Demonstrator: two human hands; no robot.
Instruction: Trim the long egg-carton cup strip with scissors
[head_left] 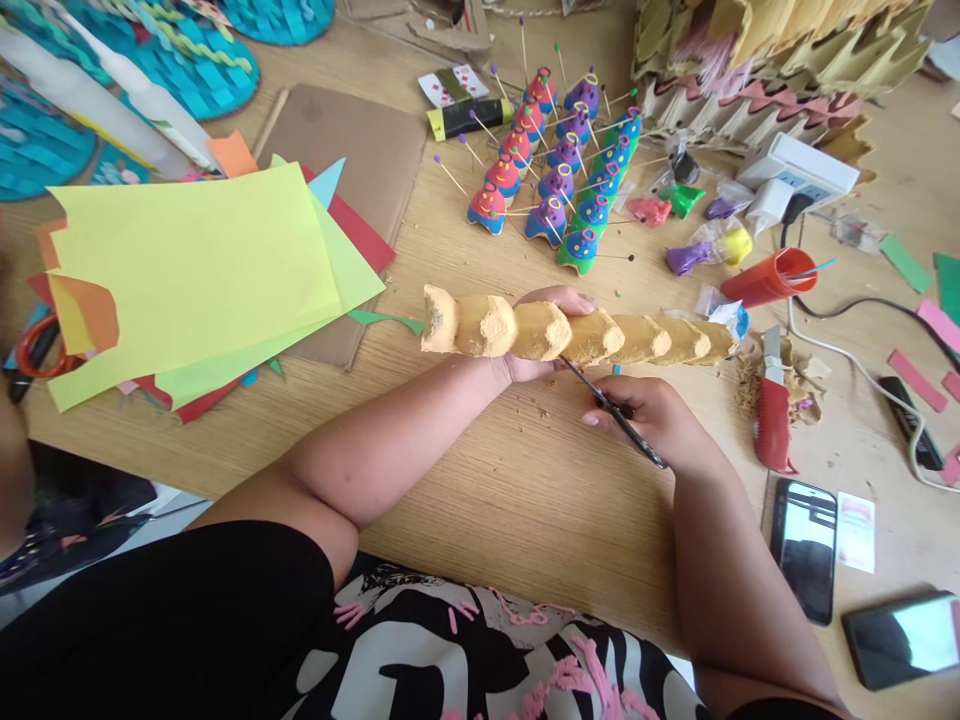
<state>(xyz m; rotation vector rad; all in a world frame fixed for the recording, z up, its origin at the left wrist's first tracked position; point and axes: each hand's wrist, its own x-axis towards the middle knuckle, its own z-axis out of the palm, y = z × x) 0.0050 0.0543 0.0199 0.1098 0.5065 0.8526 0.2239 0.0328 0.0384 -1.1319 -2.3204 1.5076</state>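
Observation:
A long yellowish strip of bumpy egg-carton card lies crosswise above the table, held by my left hand, whose fingers and thumb grip it near the middle from beneath and behind. My right hand is closed on dark metal scissors. Their blades point up and left and touch the lower edge of the strip beside my left hand. Small crumbs of card lie on the wooden table below.
Decorated figures with pins stand behind the strip. Coloured paper lies left on brown cardboard. A red-handled knife, an orange cup and phones are at right. Egg cartons stand behind.

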